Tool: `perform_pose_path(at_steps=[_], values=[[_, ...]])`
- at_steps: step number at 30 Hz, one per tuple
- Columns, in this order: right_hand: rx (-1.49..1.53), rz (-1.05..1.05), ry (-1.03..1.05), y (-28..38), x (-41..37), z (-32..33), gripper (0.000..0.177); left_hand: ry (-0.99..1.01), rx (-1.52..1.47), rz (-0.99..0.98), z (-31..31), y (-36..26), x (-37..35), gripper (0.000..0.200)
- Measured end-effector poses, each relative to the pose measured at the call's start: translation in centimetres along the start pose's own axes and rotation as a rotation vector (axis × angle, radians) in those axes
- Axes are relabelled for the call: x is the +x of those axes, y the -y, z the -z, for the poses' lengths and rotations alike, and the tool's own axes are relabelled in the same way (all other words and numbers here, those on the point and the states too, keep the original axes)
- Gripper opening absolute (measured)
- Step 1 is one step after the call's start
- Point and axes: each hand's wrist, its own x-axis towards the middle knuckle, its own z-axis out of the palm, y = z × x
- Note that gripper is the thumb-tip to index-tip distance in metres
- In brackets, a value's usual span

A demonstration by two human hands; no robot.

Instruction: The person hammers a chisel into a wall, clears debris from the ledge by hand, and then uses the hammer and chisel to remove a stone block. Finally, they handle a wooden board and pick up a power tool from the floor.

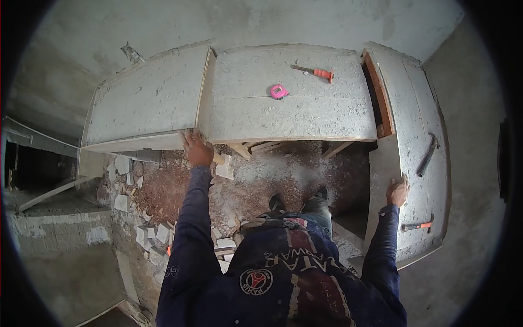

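Both hands are held well apart, one at each side of the body. By the left hand (197, 149), with fingers spread, the near right corner of the left slab (144, 101) is touched. By the right hand (397, 192), the inner edge of the right slab (419, 128) is touched, with fingers bent; whether that edge is clamped cannot be told.

The left slab is seen ahead and to the left of the left hand, and the right slab is stretched ahead of, beside and behind the right hand. Between and ahead of both hands, the middle slab (256, 121) is set, its top lower than that of the left slab. On it, a pink tape measure (278, 91) is laid, and to the right of that a chisel (322, 73) with a red grip. A black-handled hammer (426, 158) is rested on the right slab, ahead and to the right of the right hand; an orange-handled hammer (418, 225) is laid behind and to the right of that hand.

Dust and grit are scattered over all three slabs. Below and between the hands, a reddish floor (248, 188) is strewn with rubble, and shoes (277, 203) are seen on it. Behind and to the left of the left hand, broken blocks (162, 233) are heaped. Far ahead of both hands, the room is bounded by a rough grey wall (272, 23).
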Motion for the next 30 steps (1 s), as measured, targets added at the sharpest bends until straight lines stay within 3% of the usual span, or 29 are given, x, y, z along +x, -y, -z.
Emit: perform_pose_path(at_steps=[17, 21, 30], values=[[0.032, -0.171, 0.043, 0.7, 0.3, 0.0, 0.051, 0.017, -0.023, -0.024, 0.3, -0.6, -0.4, 0.070], [0.004, -0.085, -0.002, 0.0, 0.3, -0.6, 0.051, -0.041, -0.078, -0.031, 0.0, -0.5, -0.5, 0.072], [-0.043, -0.101, 0.017, 0.6, 0.4, -0.1, 0.052, -0.052, -0.155, -0.097, 0.6, 0.4, -0.8, 0.079]])
